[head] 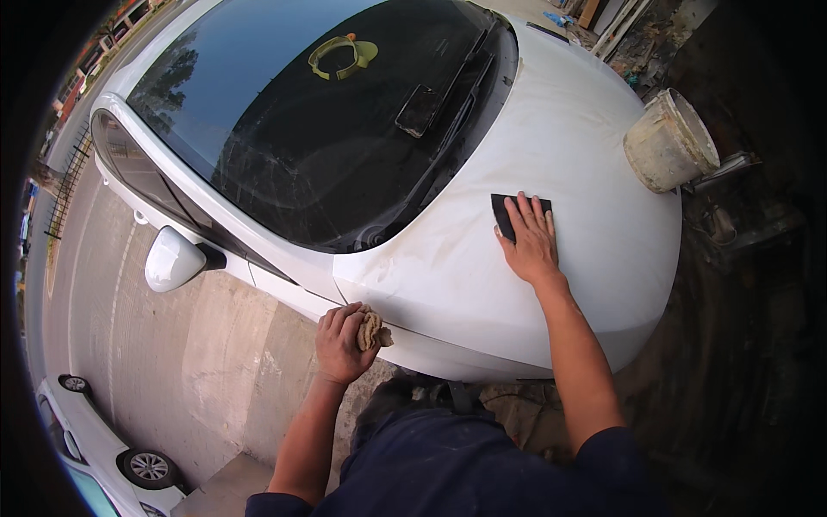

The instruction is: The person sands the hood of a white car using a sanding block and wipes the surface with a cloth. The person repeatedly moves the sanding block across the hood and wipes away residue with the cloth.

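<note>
My right hand (531, 242) lies flat with spread fingers on a black sheet, apparently sandpaper (502, 216), pressing it against the white car hood (581, 161). Brownish smears mark the hood near the windshield edge. At the fender side, my left hand (342, 339) is closed around a crumpled tan cloth (369, 327), close above the car's edge. A worn, stained plastic bucket (659, 145) stands on the front of the hood, to the right of my right hand.
The windshield (310, 142) has wipers (462, 103), a phone-like dark rectangle (418, 111) and a yellow visor cap (342, 57) showing on or behind it. A side mirror (174, 258) juts out at left. Another white car (97, 446) is at lower left; debris (636, 58) lies beyond the hood.
</note>
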`<state>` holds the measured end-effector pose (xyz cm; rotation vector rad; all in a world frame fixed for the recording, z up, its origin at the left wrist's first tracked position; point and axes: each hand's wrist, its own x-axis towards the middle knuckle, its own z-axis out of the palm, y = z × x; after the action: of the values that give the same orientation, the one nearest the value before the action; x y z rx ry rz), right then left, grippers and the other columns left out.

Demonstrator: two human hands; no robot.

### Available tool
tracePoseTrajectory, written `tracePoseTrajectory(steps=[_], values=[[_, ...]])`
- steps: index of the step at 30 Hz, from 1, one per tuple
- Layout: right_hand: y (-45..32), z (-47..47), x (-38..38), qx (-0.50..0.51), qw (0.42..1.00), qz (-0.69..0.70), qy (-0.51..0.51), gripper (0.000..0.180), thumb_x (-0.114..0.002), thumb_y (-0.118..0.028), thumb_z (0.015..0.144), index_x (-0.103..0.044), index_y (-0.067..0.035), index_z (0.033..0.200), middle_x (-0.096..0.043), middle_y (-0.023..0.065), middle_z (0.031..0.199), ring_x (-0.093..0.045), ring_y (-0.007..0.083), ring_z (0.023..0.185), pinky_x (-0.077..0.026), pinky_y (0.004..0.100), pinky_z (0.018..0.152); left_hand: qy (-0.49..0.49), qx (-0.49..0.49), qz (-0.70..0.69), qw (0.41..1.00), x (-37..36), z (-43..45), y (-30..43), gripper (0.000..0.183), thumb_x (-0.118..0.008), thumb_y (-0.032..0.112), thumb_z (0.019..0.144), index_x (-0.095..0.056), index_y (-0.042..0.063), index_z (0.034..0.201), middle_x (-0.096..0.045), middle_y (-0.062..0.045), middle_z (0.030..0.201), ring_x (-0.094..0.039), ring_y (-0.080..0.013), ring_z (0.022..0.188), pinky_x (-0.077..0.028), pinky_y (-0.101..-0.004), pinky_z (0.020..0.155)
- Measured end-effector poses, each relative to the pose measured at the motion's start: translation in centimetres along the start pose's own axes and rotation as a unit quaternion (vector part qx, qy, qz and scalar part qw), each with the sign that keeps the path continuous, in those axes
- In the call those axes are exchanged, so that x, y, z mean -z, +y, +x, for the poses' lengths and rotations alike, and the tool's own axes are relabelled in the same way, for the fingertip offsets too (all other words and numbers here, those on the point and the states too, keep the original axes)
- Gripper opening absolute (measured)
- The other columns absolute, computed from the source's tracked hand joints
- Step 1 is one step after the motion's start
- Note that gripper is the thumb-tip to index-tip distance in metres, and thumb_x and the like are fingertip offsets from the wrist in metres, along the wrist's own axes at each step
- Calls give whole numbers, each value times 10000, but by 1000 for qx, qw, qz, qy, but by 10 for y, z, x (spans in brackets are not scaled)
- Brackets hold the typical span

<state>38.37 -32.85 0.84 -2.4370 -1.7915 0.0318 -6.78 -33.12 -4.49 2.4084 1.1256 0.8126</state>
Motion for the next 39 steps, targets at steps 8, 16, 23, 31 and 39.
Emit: tracePoseTrajectory(steps=[8, 16, 23, 31, 39], values=[[-178, -65, -54, 283, 953, 110, -7, 781, -777, -420, 1068, -539, -201, 1778, -396, 118, 1908, -317, 386, 1779, -210, 625, 1456, 43, 431, 68, 899, 19, -191, -65, 396, -856, 231, 867, -770, 60, 1214, -779, -178, 1259, -731, -427, 1179, -596, -533, 1025], [-104, 13, -17, 89, 996, 20, 19, 676, -670, -419, 1173, -523, -169, 1783, -380, 126, 1918, -305, 383, 1779, -189, 590, 1455, -34, 662, 50, 747, 33, -325, -74, 376, -866, 304, 877, -793, 15, 1105, -799, -223, 1167, -767, -454, 1102, -602, -543, 985], [-229, -62, -66, 332, 931, 151, -20, 779, -794, -396, 1044, -566, -182, 1758, -396, 110, 1909, -302, 378, 1782, -192, 614, 1464, -101, 680, 59, 724, 18, -340, -53, 434, -866, 378, 889, -804, 21, 1128, -835, -247, 1175, -799, -462, 1120, -620, -555, 981], [-209, -76, -46, 327, 933, 142, -39, 810, -837, -390, 1015, -568, -202, 1755, -434, 70, 1889, -332, 337, 1771, -232, 580, 1464, -83, 546, 15, 834, 13, -271, -80, 405, -825, 379, 917, -795, 40, 1137, -821, -228, 1124, -785, -484, 1076, -617, -557, 952], [28, -199, -6, 75, 997, 8, 19, 744, -767, -310, 1083, -541, -187, 1781, -427, 137, 1891, -359, 413, 1758, -282, 655, 1412, -71, 550, -5, 832, 19, -272, -111, 328, -860, 260, 886, -814, 12, 1096, -829, -198, 1039, -806, -380, 935, -623, -505, 865]])
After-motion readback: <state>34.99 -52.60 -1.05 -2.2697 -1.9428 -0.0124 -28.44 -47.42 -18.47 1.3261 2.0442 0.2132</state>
